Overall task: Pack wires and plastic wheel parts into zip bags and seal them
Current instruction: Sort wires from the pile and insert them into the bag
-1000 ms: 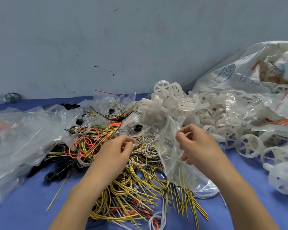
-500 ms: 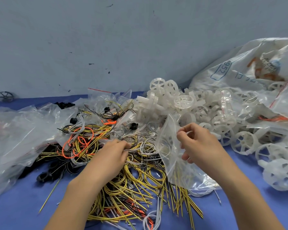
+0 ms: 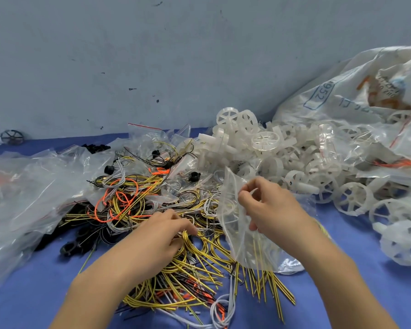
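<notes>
A tangled heap of yellow, orange, white and black wires covers the middle of the blue table. My left hand reaches into the heap and its fingers curl round a bundle of yellow wires. My right hand pinches the upper edge of a clear zip bag and holds it upright just right of the left hand. A heap of white plastic wheels lies behind and to the right of the bag.
Crumpled clear bags lie at the left. A large printed plastic sack holding more wheels leans at the back right. A dark wheel sits at the far left by the grey wall. Loose white wheels lie at the right edge.
My left hand has moved nearer and lower into the heap and now grips yellow wires. My right hand still holds the zip bag, shifted slightly.
</notes>
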